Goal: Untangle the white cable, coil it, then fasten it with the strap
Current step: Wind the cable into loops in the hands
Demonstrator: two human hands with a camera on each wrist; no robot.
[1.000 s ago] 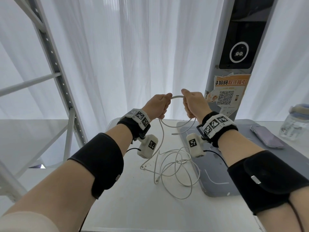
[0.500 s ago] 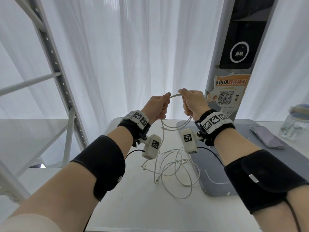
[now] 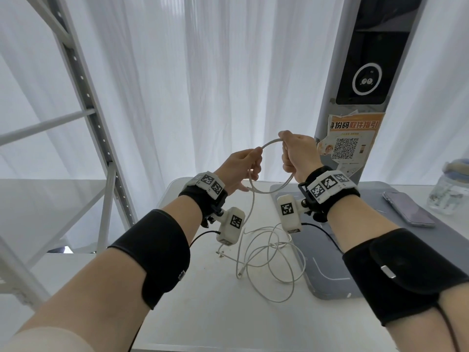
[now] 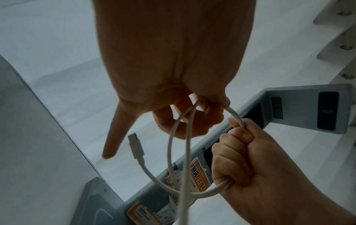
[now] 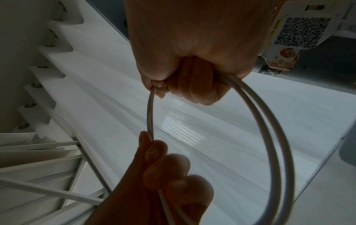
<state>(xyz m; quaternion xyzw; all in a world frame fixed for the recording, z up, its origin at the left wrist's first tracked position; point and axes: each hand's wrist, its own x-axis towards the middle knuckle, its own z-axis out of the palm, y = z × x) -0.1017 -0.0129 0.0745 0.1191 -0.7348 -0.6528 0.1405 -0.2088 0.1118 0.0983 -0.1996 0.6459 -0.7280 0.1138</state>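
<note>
White cable (image 3: 269, 143) looped | both hands raised; fists closed on it

Head camera looks forward and down over both forearms at the table (image 3: 208, 313). Each wrist camera looks along its own hand, very close. All three views share the white cable (image 3: 269, 143) loop (image 4: 238, 117) (image 5: 273, 137).

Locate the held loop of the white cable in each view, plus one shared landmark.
Head: loop of the white cable centre frame, between left hand and right hand.
Left wrist: lower centre, under the left hand.
Right wrist: right half, arcing below the right hand.
Shared landmark: orange QR notice.
</note>
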